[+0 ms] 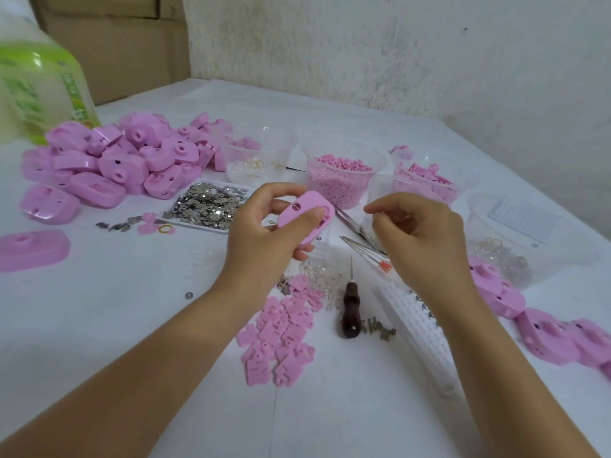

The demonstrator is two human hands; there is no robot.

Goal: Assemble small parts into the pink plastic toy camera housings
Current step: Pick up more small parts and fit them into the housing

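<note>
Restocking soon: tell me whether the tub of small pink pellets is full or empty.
Mostly full: the pink pellets mound up close to the rim of the clear tub and show through its wall.

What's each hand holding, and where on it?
Left hand grips a pink housing across its edges, thumb on its face. Right hand has pinched fingertips; whether on a part cannot be told.

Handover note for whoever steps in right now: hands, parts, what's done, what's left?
Left hand grips one pink housing above the table. Right hand hovers beside it, fingertips pinched; any part in them is too small to see.
Housing pile far left, metal-piece tray beyond the left hand, flat pink plates and awl up front.
Housings at right: maybe finished, unconfirmed.
Left: finish this one, then the pile.
</note>
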